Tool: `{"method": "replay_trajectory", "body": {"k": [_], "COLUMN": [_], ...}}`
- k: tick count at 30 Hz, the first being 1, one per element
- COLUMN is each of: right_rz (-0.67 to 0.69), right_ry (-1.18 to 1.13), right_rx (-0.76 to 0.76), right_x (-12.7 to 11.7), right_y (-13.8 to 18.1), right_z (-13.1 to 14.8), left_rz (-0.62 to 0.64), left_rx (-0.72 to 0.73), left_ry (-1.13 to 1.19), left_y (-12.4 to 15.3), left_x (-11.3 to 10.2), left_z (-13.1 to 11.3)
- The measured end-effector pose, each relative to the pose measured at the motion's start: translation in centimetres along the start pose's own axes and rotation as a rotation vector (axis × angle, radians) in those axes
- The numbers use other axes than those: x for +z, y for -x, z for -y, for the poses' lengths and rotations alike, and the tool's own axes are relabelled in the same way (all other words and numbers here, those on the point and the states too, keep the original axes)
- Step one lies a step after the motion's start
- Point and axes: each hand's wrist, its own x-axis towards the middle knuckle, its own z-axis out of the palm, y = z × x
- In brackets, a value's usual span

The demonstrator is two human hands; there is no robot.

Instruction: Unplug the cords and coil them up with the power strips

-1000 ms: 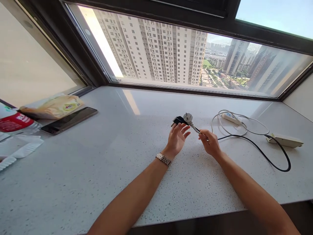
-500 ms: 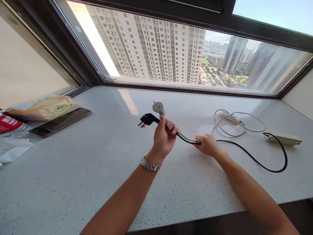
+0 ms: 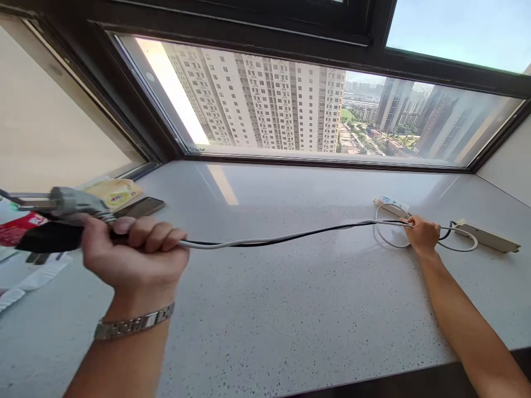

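My left hand (image 3: 135, 257) is closed round two power cords just behind their plugs, on the left. The grey plug (image 3: 68, 200) and the black plug (image 3: 52, 236) stick out past the thumb. A white cord (image 3: 246, 241) and a black cord (image 3: 290, 236) run side by side above the counter to my right hand (image 3: 422, 233), whose fingers are closed on them. Beyond that hand lie two power strips: a white one with blue-marked sockets (image 3: 390, 207) and a longer beige one (image 3: 489, 236). Loops of white cord lie around my right hand.
The speckled counter (image 3: 290, 309) reaches back to the dark window frame (image 3: 315, 165). At the left are a phone (image 3: 143, 207), a tissue pack (image 3: 114, 192), a red-labelled bottle (image 3: 20, 228) partly hidden by the plugs, and crumpled tissue (image 3: 37, 279).
My left hand has moved far left and nearer to me with the plugs. My right hand has slid right along the cords, which now stretch between both hands.
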Motion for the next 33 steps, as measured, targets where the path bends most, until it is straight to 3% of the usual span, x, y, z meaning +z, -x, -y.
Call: {"method": "replay_trajectory", "body": {"k": [2, 6, 11, 14, 17, 19, 21, 23, 26, 29, 31, 33], "right_rz": [0.043, -0.038, -0.089, 0.031, 0.236, 0.349, 0.360, 0.317, 0.377, 0.442, 0.583, 0.875], "right_ry": [-0.028, -0.346, -0.626, -0.569, -0.515, -0.488, -0.449, -0.380, -0.252, -0.286, -0.431, -0.690], "right_rx": [-0.015, -0.339, -0.746, -0.957, -1.081, -1.057, -0.905, -0.683, -0.411, -0.279, -0.273, -0.260], "right_x": [-0.1, -2.0, -3.4, -2.8, -1.8, -1.4, -1.3, -1.5, -1.9, -2.4, -2.9, -3.5], "right_y": [0.3, 3.8, 9.8, 12.0, 12.4, 11.5, 9.7, 7.4, 4.6, 3.7, 4.2, 5.0], "right_z": [0.3, 3.8, 11.8, 16.3, 18.6, 18.5, 17.0, 14.6, 11.2, 9.9, 10.0, 10.6], "left_rz": [-0.139, -0.096, 0.019, 0.076, 0.139, 0.162, 0.141, 0.092, 0.018, -0.070, -0.110, -0.093], "left_rx": [0.009, -0.135, -0.379, -0.585, -0.689, -0.654, -0.511, -0.295, -0.022, 0.110, 0.123, 0.117], "left_ry": [0.216, 0.368, 0.374, 0.417, 0.464, 0.486, 0.501, 0.475, 0.292, 0.172, 0.149, 0.110], "left_y": [0.9, 1.4, 2.0, 3.2, 4.3, 4.4, 3.8, 2.7, 1.2, 0.5, 0.7, 1.3], "left_x": [3.4, 7.4, 7.8, 8.1, 8.8, 9.0, 8.3, 6.8, 3.8, 2.0, 2.1, 3.1], "left_z": [2.3, 6.4, 8.9, 9.8, 9.9, 9.0, 7.1, 4.6, 1.1, -0.3, 0.3, 1.8]}}
